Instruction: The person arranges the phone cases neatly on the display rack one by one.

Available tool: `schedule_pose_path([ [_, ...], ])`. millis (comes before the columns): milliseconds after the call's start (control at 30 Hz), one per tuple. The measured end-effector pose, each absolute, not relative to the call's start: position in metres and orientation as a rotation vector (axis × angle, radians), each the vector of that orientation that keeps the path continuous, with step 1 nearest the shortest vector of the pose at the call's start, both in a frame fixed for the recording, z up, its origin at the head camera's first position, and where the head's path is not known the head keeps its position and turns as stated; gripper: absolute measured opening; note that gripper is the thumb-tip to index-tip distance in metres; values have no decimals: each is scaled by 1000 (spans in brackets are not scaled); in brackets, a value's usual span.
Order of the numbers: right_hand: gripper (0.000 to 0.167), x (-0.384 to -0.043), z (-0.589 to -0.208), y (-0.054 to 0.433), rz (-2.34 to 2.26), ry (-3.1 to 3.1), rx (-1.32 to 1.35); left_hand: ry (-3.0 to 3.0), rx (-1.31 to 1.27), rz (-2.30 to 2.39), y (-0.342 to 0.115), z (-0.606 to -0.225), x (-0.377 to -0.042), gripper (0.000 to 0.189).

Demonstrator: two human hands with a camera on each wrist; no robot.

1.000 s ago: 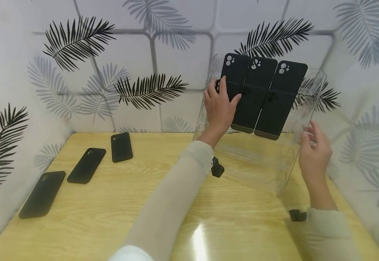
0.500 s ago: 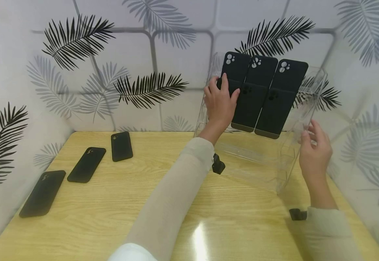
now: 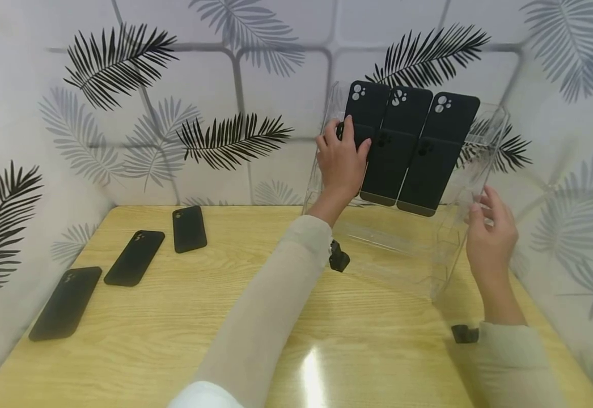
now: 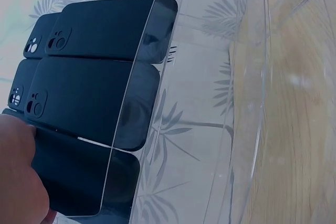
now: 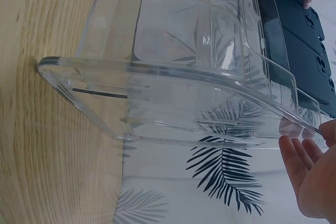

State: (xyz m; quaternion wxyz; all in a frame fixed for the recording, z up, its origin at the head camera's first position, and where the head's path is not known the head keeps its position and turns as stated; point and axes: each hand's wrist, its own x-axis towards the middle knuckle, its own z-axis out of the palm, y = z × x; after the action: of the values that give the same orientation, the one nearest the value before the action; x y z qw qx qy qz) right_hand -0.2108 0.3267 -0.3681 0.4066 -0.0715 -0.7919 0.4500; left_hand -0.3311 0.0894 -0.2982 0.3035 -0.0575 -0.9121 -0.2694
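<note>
A clear plastic tiered display rack [image 3: 385, 241] stands tilted back on the table. Black phone cases with camera cutouts stand upright in its upper tiers, a front row such as this phone case [image 3: 427, 175] overlapping a back row. My left hand [image 3: 341, 164] grips the phone case [image 4: 79, 174] at the front row's left end, fingers over its top part and thumb near its right edge. Its lower end sits behind the clear front lip. My right hand [image 3: 491, 235] holds the rack's right side edge between thumb and fingers, as the right wrist view also shows.
Three more black phone cases lie flat at the table's left: a near one [image 3: 66, 303], a middle one [image 3: 135, 258] and a far one [image 3: 190, 229]. Leaf-patterned walls rise behind and beside the wooden table [image 3: 174, 340]. The rack's lower tiers hold no cases.
Very little differs. The left hand stays on the front-left phone case and the right hand on the rack's side; the head view shifts slightly.
</note>
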Motion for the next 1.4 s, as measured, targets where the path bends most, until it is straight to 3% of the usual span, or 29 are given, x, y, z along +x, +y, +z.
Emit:
schedule_pose_path([
  [433, 41, -210, -369, 328, 1148, -1997, -188, -2430, -210, -818, 75, -298, -328, 71],
  [767, 41, -212, -368, 327, 1130, -1983, -173, -2393, -284, -940, 37, -302, -307, 66],
  [1100, 41, -211, -368, 327, 1133, -1987, -174, -2406, -267, -999, -35, -331, -292, 61],
  [1400, 41, -211, -367, 327, 1149, -1995, -177, -2513, -109, -912, -120, -375, -299, 65],
])
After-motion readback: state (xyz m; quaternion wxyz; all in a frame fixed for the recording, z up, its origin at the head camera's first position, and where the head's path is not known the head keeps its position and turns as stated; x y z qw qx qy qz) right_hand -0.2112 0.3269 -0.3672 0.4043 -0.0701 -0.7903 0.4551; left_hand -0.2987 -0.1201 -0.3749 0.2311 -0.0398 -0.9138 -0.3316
